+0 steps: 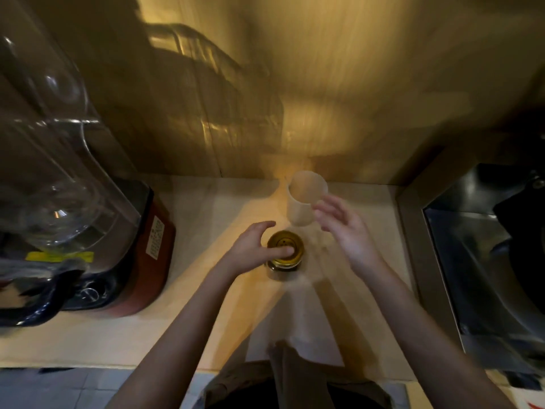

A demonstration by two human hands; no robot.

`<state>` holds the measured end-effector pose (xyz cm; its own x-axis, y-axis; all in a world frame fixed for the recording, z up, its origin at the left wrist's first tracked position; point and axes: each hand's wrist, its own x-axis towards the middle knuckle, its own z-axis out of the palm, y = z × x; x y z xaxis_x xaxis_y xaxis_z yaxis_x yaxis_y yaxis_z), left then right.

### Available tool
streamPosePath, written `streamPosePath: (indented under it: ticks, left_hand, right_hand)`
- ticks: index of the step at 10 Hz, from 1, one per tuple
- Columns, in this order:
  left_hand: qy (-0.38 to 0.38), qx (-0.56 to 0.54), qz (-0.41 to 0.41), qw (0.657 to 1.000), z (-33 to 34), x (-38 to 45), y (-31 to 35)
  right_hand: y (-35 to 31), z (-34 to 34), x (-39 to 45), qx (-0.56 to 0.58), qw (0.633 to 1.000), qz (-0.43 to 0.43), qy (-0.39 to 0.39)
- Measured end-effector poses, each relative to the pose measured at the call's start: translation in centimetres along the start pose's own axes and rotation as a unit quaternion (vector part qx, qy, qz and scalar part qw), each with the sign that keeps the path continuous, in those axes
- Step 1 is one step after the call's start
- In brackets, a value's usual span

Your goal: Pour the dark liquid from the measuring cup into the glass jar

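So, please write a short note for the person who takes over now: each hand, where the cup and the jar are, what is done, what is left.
Left hand: fingers curled around the rim of the glass jar, steadying it on the counter.
Right hand: open, fingers spread, beside the measuring cup; I cannot tell if it touches the cup.
Measuring cup: upright behind the jar, looks empty.
Jar: amber-dark liquid inside, no lid on.
Done: the pour seems finished.
Left: confirm the cup is empty and let go of the jar. The picture is blurred, so check.

Upright, seemingly empty measuring cup [303, 199] behind dark-filled glass jar [285, 255].
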<state>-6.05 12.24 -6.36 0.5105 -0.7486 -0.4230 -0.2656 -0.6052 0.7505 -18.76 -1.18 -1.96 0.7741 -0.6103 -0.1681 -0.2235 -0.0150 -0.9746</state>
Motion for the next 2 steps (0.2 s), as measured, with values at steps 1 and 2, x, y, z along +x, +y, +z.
streamPosePath:
  ticks: [1,2]
  left_hand:
    - [0.011,-0.042,0.072,0.996,-4.9,-0.8,4.2]
    - [0.085,-0.049,0.143,0.985,-9.4,-1.4,9.1]
  right_hand:
    - [-5.3,-1.7,-1.1,0.103,0.989,-0.098,0.05]
    - [-11.6,-3.4,-2.8,0.178,0.949,-0.245,0.081]
